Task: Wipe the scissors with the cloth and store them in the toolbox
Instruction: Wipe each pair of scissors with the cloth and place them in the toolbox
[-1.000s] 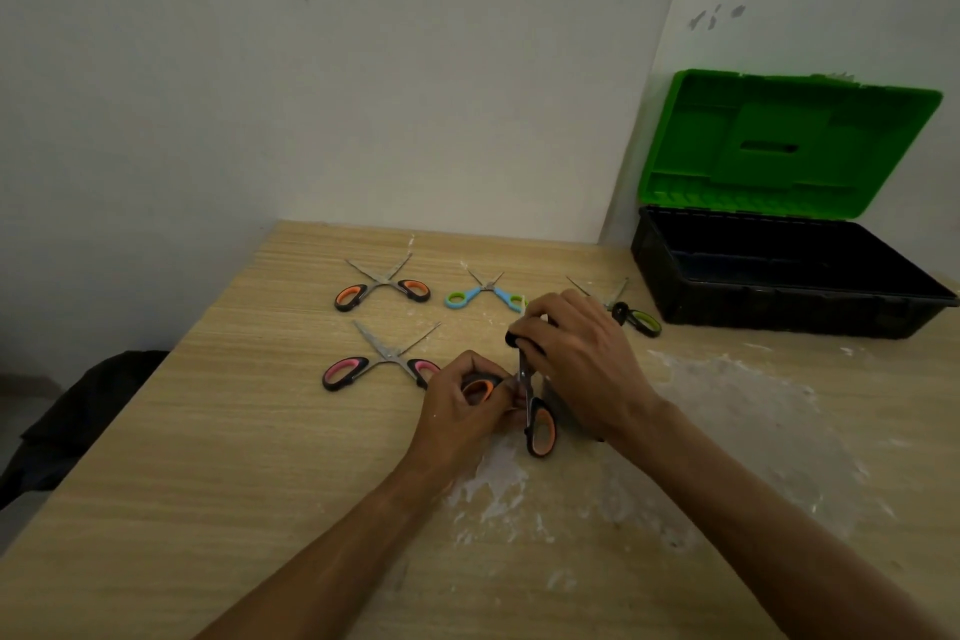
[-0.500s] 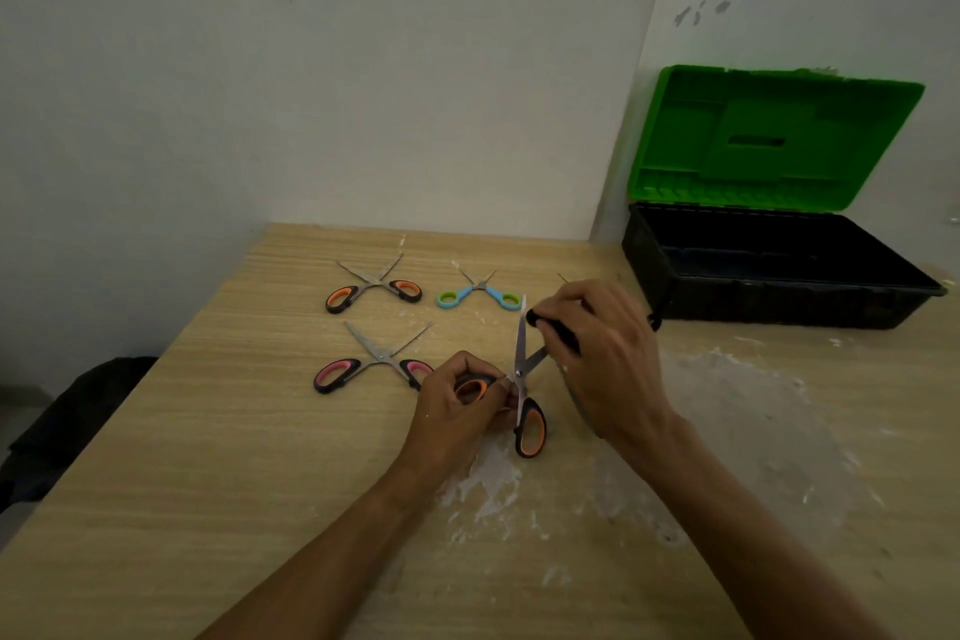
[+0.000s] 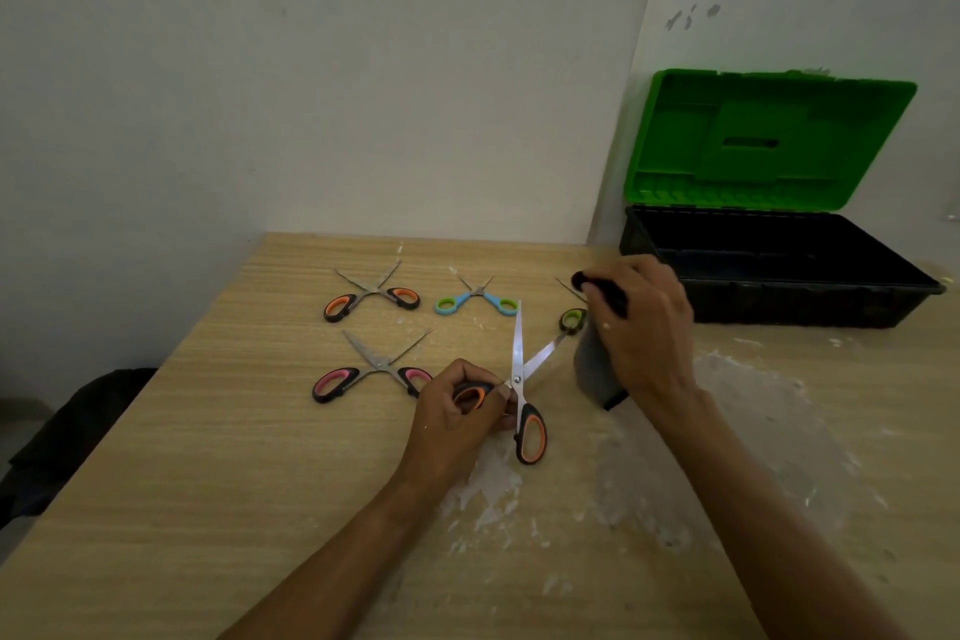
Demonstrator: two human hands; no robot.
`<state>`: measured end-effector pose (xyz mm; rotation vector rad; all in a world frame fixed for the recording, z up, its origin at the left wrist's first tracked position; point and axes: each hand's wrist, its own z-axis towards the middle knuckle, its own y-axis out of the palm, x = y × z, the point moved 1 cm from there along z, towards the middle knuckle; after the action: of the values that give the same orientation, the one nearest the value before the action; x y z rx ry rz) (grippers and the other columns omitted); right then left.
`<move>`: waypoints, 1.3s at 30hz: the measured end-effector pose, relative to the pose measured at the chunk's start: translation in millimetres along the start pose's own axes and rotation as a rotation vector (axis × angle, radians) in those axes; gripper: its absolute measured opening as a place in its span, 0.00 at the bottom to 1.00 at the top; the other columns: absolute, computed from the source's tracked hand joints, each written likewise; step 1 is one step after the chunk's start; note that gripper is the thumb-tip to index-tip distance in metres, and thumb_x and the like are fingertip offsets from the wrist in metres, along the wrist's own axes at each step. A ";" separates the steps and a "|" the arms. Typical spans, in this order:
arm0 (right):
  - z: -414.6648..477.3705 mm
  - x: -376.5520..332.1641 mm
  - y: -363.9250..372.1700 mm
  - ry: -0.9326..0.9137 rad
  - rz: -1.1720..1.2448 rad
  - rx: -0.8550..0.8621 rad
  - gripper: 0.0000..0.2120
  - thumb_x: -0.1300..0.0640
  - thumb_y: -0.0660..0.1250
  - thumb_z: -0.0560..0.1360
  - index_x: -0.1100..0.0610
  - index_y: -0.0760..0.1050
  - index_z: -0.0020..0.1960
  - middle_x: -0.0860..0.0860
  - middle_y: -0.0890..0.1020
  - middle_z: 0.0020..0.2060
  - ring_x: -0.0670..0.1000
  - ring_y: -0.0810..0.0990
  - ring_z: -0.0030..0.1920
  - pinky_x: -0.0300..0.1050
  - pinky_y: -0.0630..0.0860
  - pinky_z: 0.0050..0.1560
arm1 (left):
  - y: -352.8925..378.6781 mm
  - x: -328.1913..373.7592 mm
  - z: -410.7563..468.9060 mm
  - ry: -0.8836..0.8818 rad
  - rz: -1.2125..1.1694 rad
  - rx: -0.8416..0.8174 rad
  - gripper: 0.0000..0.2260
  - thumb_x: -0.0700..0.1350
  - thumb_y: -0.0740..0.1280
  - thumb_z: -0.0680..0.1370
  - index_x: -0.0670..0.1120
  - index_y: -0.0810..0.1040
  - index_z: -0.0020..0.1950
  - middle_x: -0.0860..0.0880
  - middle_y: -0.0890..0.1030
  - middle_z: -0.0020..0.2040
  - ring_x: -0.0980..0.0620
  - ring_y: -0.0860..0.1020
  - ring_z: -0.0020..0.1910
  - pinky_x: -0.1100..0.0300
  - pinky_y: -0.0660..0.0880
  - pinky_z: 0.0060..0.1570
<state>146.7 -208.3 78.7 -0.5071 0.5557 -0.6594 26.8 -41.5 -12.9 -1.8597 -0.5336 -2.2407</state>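
Note:
My left hand (image 3: 457, 418) grips one handle of the orange-and-black scissors (image 3: 522, 385), which lie open with both blades bare. My right hand (image 3: 641, 327) holds a dark grey cloth (image 3: 595, 366) to the right of the blades, apart from them. Several other open scissors lie on the table: an orange pair (image 3: 371, 294), a blue pair (image 3: 478, 299), a pink pair (image 3: 371, 372) and a green-handled pair (image 3: 571, 317) partly hidden behind my right hand. The toolbox (image 3: 779, 270) stands open at the back right, its green lid (image 3: 769, 140) raised.
The wooden table (image 3: 208, 457) has white smears at the centre and right. Walls close off the back and the right corner. A dark bag or cloth (image 3: 67, 437) lies on the floor beyond the table's left edge.
My right hand has drawn the cloth off the scissor blade and moved right and away. The blades now lie fully bare. My left hand still holds the handle.

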 end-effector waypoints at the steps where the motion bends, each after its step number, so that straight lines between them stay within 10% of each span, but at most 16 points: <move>1: -3.4 1.5 -3.7 0.006 0.021 0.041 0.09 0.59 0.72 0.74 0.58 0.81 0.54 0.55 0.80 0.48 0.54 0.76 0.48 0.51 0.75 0.48 | -0.3 0.0 0.6 -0.018 -0.015 0.011 0.02 0.32 0.69 0.78 0.34 0.78 0.48 0.45 0.86 0.41 0.47 0.87 0.42 0.59 0.82 0.40; 11: -67.3 -44.8 12.8 -0.389 -0.013 -0.212 0.11 0.58 0.67 0.75 0.60 0.82 0.54 0.56 0.80 0.50 0.56 0.77 0.48 0.52 0.75 0.45 | -3.8 -1.3 2.8 0.013 0.079 0.038 0.02 0.36 0.71 0.78 0.37 0.80 0.49 0.44 0.85 0.43 0.48 0.86 0.43 0.61 0.81 0.42; 22: -27.5 8.5 -0.8 -0.040 -0.018 0.066 0.09 0.61 0.73 0.73 0.61 0.82 0.52 0.57 0.80 0.49 0.56 0.77 0.47 0.50 0.75 0.47 | 1.1 2.1 -1.0 -0.013 0.003 -0.014 0.02 0.34 0.70 0.79 0.35 0.79 0.49 0.43 0.86 0.44 0.47 0.87 0.44 0.60 0.82 0.42; 32: -70.7 -36.0 18.7 -0.343 0.025 -0.152 0.11 0.57 0.68 0.75 0.59 0.81 0.55 0.55 0.80 0.51 0.53 0.77 0.50 0.49 0.74 0.48 | -2.8 3.1 0.8 0.006 0.149 0.049 0.03 0.37 0.71 0.78 0.37 0.80 0.49 0.43 0.85 0.44 0.47 0.85 0.44 0.59 0.82 0.44; 39: -39.9 -2.6 21.0 -0.108 0.046 -0.007 0.08 0.62 0.72 0.73 0.62 0.81 0.52 0.58 0.80 0.49 0.54 0.78 0.47 0.51 0.77 0.48 | 0.4 6.9 -2.7 -0.005 0.071 0.036 0.01 0.33 0.70 0.79 0.37 0.78 0.48 0.45 0.86 0.43 0.48 0.87 0.44 0.61 0.83 0.41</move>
<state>129.1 -202.5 37.6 -0.5322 0.4668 -0.5830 23.1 -42.3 -6.6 -1.8371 -0.4979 -2.1681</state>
